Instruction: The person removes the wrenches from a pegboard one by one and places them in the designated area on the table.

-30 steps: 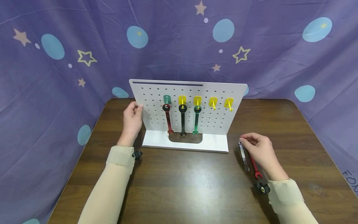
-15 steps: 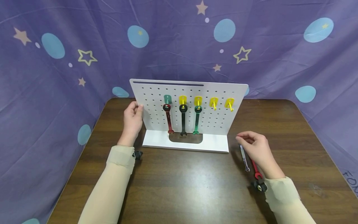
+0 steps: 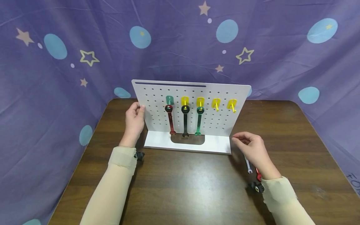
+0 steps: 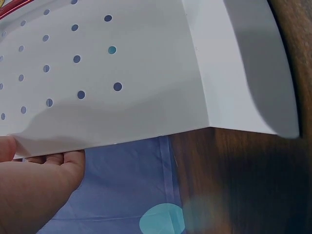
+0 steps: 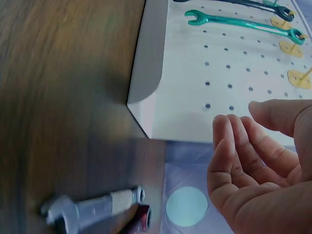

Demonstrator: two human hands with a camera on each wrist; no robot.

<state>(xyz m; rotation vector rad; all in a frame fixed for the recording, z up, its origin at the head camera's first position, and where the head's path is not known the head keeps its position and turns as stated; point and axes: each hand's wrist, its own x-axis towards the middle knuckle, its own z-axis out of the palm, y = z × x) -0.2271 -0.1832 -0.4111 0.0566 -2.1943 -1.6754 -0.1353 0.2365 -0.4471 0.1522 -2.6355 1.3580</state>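
Note:
A white pegboard stand (image 3: pixel 216 144) stands upright on the table. My left hand (image 3: pixel 134 122) grips its left edge, thumb on the front and fingers behind. From its hooks hang a red wrench (image 3: pixel 171 122), a black wrench (image 3: pixel 185 123) and a green wrench (image 3: pixel 199 123). My right hand (image 3: pixel 251 151) is by the stand's lower right corner, holding nothing; the right wrist view shows its fingers loosely bent and the thumb apart from them. Beneath that hand lie a silver wrench (image 5: pixel 95 210) and another red wrench (image 3: pixel 258 175), both partly hidden in the head view.
Two yellow hooks at the board's right, one of them the outer hook (image 3: pixel 232 105), bear no wrench. A teal hook (image 3: pixel 169 100) holds the hanging red wrench. Behind the wooden table (image 3: pixel 180 187) hangs a purple curtain (image 3: pixel 180 40) with stars and spots.
My right hand has moved left from above the wrenches on the table toward the stand, without lifting either one. The left hand has kept its grip on the board.

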